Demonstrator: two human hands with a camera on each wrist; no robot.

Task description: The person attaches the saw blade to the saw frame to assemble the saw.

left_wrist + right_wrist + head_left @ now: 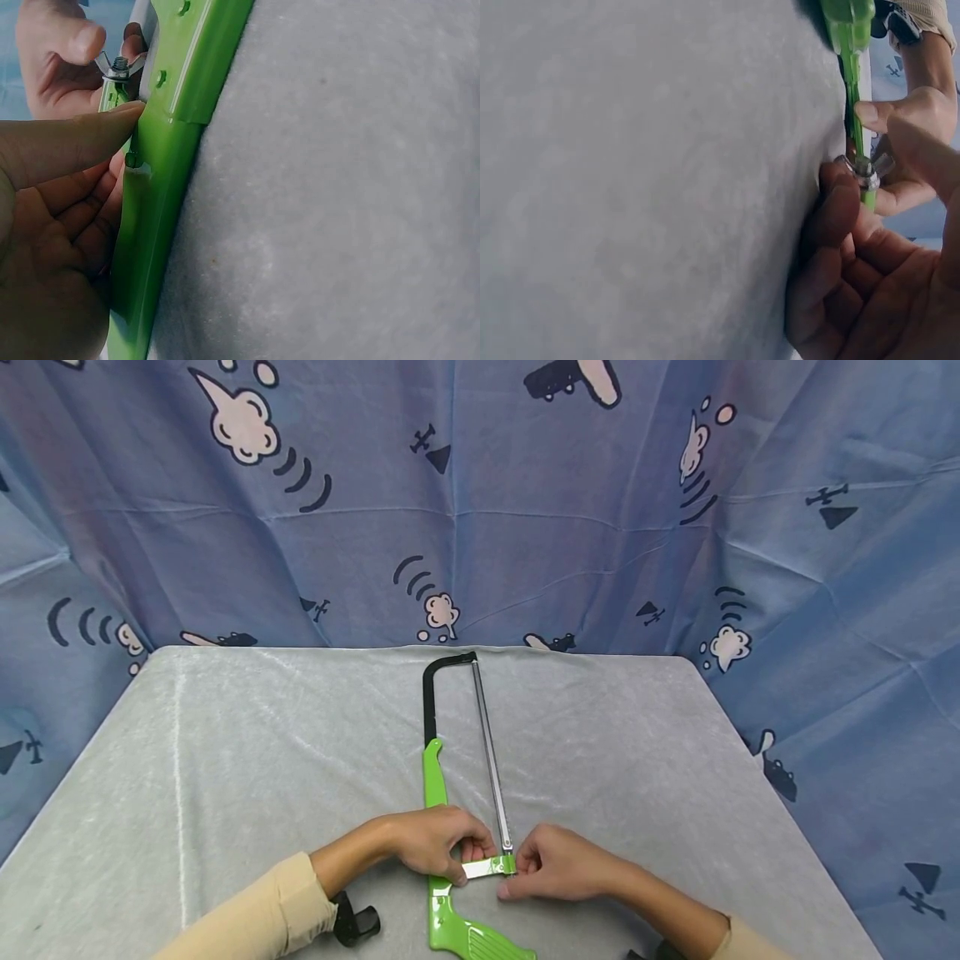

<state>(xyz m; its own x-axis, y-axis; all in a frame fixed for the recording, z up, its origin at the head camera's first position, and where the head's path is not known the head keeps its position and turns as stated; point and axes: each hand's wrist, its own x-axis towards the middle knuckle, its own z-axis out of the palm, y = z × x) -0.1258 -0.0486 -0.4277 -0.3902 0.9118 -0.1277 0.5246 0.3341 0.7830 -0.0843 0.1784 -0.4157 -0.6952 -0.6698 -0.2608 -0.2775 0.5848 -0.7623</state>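
Note:
A hacksaw [434,774] with a green handle and black front frame lies on the table, its front end pointing away from me. Its blade [489,747] runs along the right side. My left hand [429,842] holds the green bracket above the grip, thumb on the near side and fingers behind. At the bracket's right end, my right hand [564,863] has its curled fingers and thumb around a metal wing nut [867,180]. In the right wrist view a fingertip touches one wing; the thumb's exact contact is unclear. The wing nut [118,70] also shows in the left wrist view.
A light grey cloth covers the table [300,735]. Behind it hangs a blue patterned curtain [510,560]. A black device [356,923] is strapped at my left wrist, beside the beige sleeve [262,910].

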